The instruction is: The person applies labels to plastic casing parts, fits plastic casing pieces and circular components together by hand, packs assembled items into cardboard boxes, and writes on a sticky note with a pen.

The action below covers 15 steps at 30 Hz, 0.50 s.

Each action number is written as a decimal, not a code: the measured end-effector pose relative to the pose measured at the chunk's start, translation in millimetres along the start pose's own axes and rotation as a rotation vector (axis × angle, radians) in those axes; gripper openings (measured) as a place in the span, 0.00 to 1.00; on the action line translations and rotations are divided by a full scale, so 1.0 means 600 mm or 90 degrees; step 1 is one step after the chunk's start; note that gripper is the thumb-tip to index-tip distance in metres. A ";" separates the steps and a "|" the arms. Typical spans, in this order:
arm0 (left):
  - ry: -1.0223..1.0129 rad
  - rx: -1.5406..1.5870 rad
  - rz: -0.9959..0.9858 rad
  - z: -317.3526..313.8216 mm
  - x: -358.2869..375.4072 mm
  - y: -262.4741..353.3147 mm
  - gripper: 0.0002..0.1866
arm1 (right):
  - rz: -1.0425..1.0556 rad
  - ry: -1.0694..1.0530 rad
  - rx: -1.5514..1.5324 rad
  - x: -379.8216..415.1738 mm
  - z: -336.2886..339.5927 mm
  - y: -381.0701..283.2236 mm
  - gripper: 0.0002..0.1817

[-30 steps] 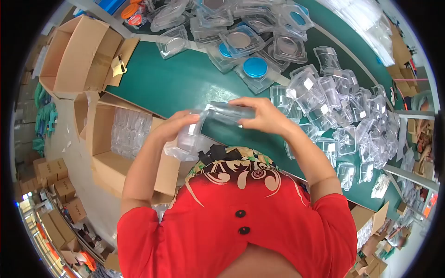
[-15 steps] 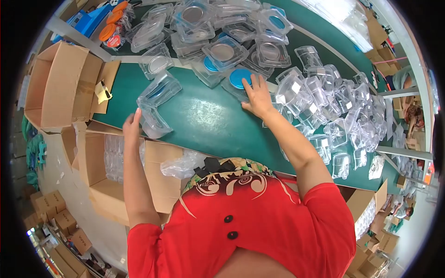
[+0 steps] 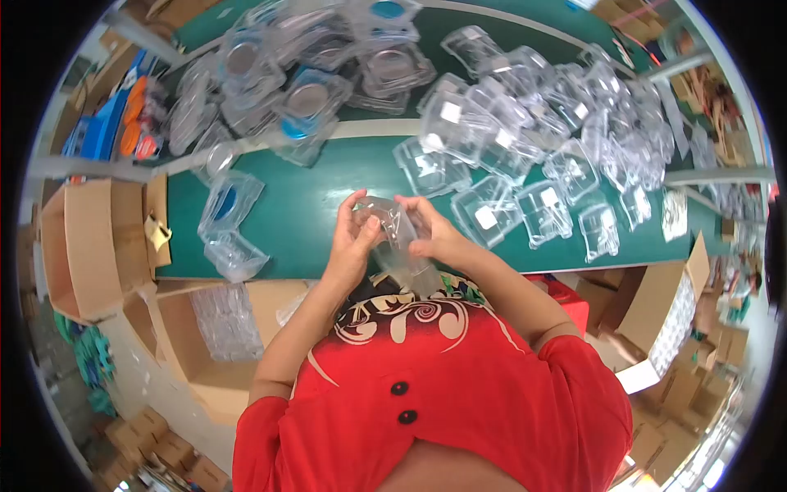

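In front of my body, both hands are closed on a clear plastic clamshell (image 3: 392, 215). My left hand (image 3: 352, 242) grips its left side with the thumb on top, while my right hand (image 3: 438, 236) holds the right side. The lower part of this pack hangs toward my shirt; any contents are hard to make out. Left of my hands, an open clamshell (image 3: 232, 205) lies on the green table (image 3: 303, 184) with a blue disc in one half. Further back, a pile of clamshells (image 3: 307, 98) contains silver and blue discs.
A heap of clear plastic shells (image 3: 525, 135) covers the table's right side. An open carton (image 3: 184, 324) holding clear packs stands below the left edge, with another carton (image 3: 86, 238) above it. On the right, a box (image 3: 656, 320) sits by the front edge.
My left hand has left the open clamshell at the left and come to the middle. My right hand has drawn back from the blue-disc pack. Both now grip a clear clamshell; the view has shifted.
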<state>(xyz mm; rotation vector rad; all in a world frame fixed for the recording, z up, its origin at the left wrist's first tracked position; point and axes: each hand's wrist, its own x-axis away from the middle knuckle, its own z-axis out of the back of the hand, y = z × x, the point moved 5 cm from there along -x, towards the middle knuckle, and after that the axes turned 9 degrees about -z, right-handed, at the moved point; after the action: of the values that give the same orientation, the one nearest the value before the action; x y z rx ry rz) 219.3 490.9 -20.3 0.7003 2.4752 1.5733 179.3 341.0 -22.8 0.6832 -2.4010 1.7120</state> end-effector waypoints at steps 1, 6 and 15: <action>-0.003 0.007 0.013 -0.025 -0.006 -0.008 0.32 | 0.010 -0.006 -0.001 0.012 0.011 -0.003 0.57; -0.235 -0.670 -0.337 -0.130 -0.095 0.033 0.28 | 0.050 -0.050 -0.270 0.078 0.058 -0.004 0.53; -0.718 -1.003 -0.562 -0.393 -0.368 -0.016 0.48 | 0.143 -0.068 -0.496 0.192 0.147 -0.012 0.47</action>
<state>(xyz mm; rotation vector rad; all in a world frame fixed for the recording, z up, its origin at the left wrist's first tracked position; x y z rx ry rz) 330.3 194.6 46.7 0.0343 0.2514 1.4270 94.1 224.3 -8.0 0.3925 -2.9751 0.6541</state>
